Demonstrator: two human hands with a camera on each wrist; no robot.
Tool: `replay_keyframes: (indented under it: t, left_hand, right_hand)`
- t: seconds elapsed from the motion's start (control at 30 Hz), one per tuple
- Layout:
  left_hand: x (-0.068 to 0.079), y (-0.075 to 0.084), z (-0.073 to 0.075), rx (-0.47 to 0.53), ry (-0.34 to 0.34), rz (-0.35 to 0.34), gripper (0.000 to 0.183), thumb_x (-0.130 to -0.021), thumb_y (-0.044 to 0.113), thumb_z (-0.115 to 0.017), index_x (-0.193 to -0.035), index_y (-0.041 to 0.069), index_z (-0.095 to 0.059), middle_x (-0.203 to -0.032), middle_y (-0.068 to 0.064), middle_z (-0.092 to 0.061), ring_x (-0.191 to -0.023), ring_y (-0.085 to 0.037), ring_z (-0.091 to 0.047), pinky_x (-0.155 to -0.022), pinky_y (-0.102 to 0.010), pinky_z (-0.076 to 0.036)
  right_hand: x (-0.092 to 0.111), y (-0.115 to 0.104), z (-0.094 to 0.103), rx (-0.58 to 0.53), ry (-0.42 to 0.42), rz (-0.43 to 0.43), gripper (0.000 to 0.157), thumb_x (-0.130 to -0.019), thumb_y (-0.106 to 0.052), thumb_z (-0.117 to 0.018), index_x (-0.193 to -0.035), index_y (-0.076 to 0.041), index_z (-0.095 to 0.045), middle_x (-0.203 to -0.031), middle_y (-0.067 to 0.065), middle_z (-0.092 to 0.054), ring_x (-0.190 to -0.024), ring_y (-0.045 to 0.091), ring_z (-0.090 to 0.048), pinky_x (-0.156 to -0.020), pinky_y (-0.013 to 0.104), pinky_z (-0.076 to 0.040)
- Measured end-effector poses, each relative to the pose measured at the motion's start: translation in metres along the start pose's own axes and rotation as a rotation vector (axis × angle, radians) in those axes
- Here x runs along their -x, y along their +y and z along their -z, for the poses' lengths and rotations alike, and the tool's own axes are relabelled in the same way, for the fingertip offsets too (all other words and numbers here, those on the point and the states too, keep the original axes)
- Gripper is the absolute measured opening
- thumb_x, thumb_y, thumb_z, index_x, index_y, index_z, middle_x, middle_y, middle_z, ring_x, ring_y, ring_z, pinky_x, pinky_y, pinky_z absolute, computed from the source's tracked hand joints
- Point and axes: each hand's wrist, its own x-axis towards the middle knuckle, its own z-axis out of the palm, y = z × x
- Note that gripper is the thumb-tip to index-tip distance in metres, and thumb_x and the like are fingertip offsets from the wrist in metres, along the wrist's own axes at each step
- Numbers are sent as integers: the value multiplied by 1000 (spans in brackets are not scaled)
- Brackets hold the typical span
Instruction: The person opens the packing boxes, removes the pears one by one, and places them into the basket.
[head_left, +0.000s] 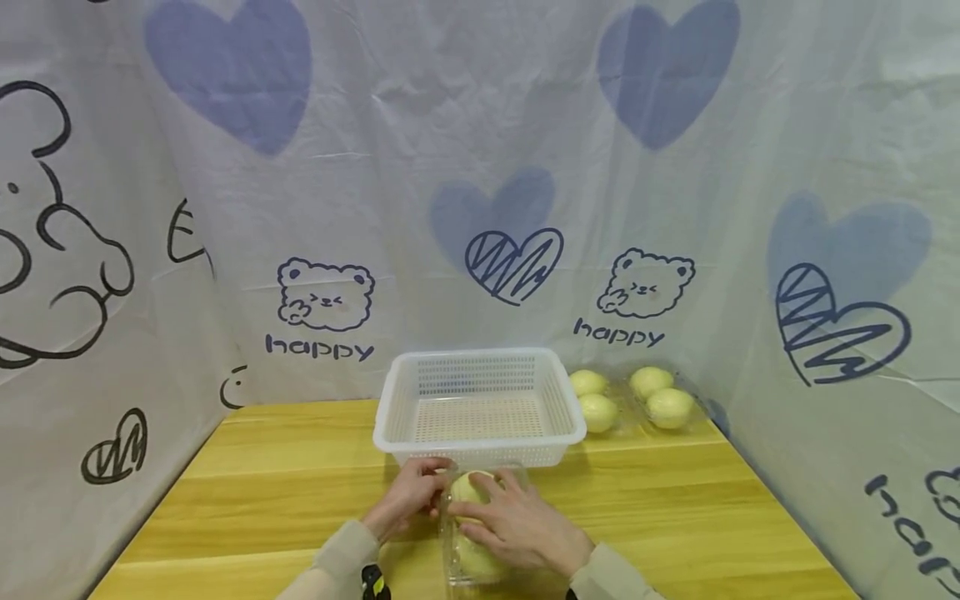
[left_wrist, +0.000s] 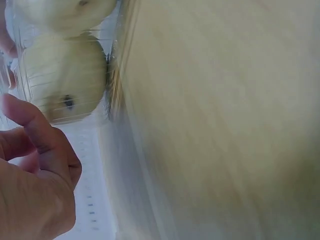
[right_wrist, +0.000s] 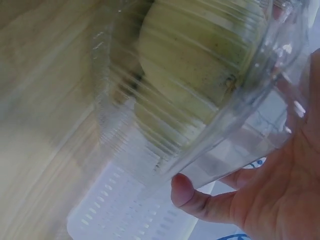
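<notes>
A clear plastic clamshell box (head_left: 450, 558) lies on the table near the front, holding round pale yellow-green fruits (head_left: 480, 560). My left hand (head_left: 412, 493) is at its far left corner, fingers bent and fingertips right at the plastic edge. In the left wrist view a fruit (left_wrist: 65, 75) shows a dark spot at its end. My right hand (head_left: 528, 525) grips the box from the right, fingers spread over its top. The right wrist view has the thumb (right_wrist: 202, 200) at the plastic rim, with other fingers partly seen through the plastic.
A white slotted basket (head_left: 480, 454) stands just beyond the box. Right of it, by the back wall, are two more clear packs with similar fruits (head_left: 597, 412) (head_left: 670, 408). Printed white curtains (head_left: 487, 108) border the wooden table (head_left: 300, 467) at the back and sides.
</notes>
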Motion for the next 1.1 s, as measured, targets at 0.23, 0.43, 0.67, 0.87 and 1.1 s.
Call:
replay_keyframes:
  t: [0.23,0.43,0.67,0.87,1.1]
  left_hand:
    - [-2,0,2,0,-60,-6,36,-95,10,-56,-128,-3,-59,-69,3,-58,-46,-4,-47,-44,-19,-42]
    - [0,-1,6,-23,-83,-35,36,-97,11,-55,-130,-5,-57,-69,1,-57,-48,-6,-47,-43,-20,-41]
    - [2,1,7,-45,-65,-23,37,-98,12,-56,-131,-4,-57,-70,0,-54,-50,-7,-47,-45,-21,-42]
    - [4,0,7,-45,-53,-10,36,-98,11,-55,-130,-4,-57,-68,-1,-53,-47,-7,-48,-46,-22,-44]
    - [7,2,7,-16,-67,-3,35,-98,7,-53,-130,-7,-55,-65,0,-52,-49,-7,-49,-47,-22,-44]
  right_hand:
    - [2,1,-1,30,10,1,42,-104,-51,-28,-138,-44,-52,-138,4,-49,-120,26,-46,-91,49,-48]
    - [6,4,2,-39,-32,-19,44,-105,-51,-25,-142,-44,-47,-144,6,-45,-127,28,-43,-90,51,-50]
    - [13,11,11,-209,-32,8,42,-107,-42,-27,-146,-39,-43,-149,11,-42,-133,30,-39,-95,51,-49]
    - [20,19,24,-369,-52,1,41,-107,-38,-29,-147,-38,-41,-155,12,-34,-141,30,-33,-106,53,-41]
    - [35,26,41,-575,-36,-61,38,-107,-35,-37,-144,-33,-43,-153,4,-35,-135,23,-42,-107,48,-41]
